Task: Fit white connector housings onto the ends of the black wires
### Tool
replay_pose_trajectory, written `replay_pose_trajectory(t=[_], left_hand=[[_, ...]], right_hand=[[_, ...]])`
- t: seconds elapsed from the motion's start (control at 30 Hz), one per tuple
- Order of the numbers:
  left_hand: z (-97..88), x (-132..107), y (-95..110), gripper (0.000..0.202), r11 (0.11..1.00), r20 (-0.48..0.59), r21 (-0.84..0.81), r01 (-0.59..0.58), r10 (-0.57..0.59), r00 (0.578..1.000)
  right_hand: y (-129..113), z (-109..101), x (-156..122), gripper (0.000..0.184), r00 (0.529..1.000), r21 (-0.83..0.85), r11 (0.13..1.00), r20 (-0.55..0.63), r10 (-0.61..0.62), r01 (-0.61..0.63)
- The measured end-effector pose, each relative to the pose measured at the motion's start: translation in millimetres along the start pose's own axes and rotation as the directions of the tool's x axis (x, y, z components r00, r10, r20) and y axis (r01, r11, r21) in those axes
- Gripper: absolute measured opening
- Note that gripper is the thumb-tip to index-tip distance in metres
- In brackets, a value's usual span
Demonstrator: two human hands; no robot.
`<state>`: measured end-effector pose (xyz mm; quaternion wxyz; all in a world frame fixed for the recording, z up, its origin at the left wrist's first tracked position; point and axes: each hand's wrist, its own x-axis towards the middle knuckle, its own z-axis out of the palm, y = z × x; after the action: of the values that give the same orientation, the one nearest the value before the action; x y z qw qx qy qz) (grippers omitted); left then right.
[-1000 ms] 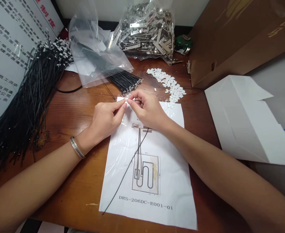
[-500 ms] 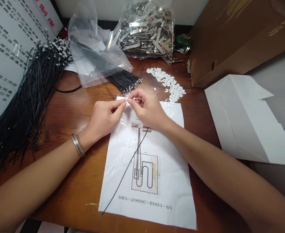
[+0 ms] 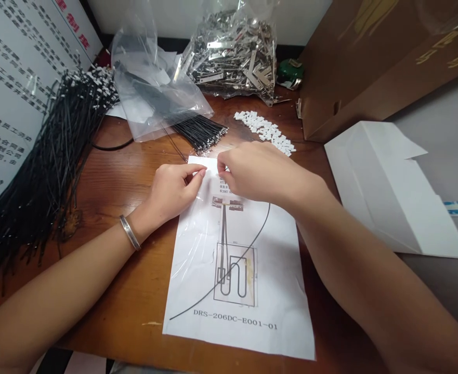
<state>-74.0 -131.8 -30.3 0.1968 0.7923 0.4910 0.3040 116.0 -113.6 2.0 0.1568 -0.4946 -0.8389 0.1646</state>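
Note:
Over the top of the printed drawing sheet (image 3: 197, 270), my right hand (image 3: 258, 171) is closed with thumb and fingers pinched on a thin black wire (image 3: 263, 228). The wire comes out below the hand and curves down across the paper to its lower left. A short gap to the left is my left hand (image 3: 176, 188), thumb and forefinger pinched together. Whatever those fingertips hold, if anything, is too small to make out. Just beyond both hands lies a bundle of black wires (image 3: 201, 130) with metal ends. White plastic connector housings (image 3: 265, 130) are scattered behind my right hand.
A long heap of black wires with white ends (image 3: 76, 119) hangs at the left. At the back stand a clear plastic bag (image 3: 158, 67) and a bag of metal strips (image 3: 232, 57). To the right are a brown box (image 3: 341, 67) and a folded white carton (image 3: 384, 192).
My hands were together at a small white piece; my right hand has moved right and turned, apart from the left. The wire swung right with it. My left hand stays nearly in place.

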Motion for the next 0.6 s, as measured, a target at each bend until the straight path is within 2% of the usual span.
replay_pose_trajectory(t=[0.13, 0.37, 0.43, 0.6], left_hand=[[-0.5, -0.2, 1.0, 0.023, 1.000, 0.001, 0.006, 0.007, -0.007, 1.000], [0.3, -0.3, 1.1, 0.022, 1.000, 0.012, 0.018, 0.016, -0.016, 1.000], [0.6, -0.3, 0.8, 0.022, 1.000, 0.015, 0.021, 0.014, -0.014, 1.000], [0.9, -0.3, 1.0, 0.022, 1.000, 0.019, 0.027, 0.008, -0.009, 1.000]], right_hand=[[6.4, 6.4, 5.3, 0.039, 0.997, 0.093, 0.993, -0.016, -0.078, 0.079], [5.0, 12.3, 9.4, 0.051, 0.991, -0.026, 0.991, -0.020, -0.132, 0.132], [4.6, 12.4, 8.0, 0.052, 0.991, -0.005, 0.992, -0.033, -0.126, 0.126], [1.3, 12.0, 5.1, 0.052, 0.999, -0.008, 0.999, 0.025, -0.042, 0.042]])
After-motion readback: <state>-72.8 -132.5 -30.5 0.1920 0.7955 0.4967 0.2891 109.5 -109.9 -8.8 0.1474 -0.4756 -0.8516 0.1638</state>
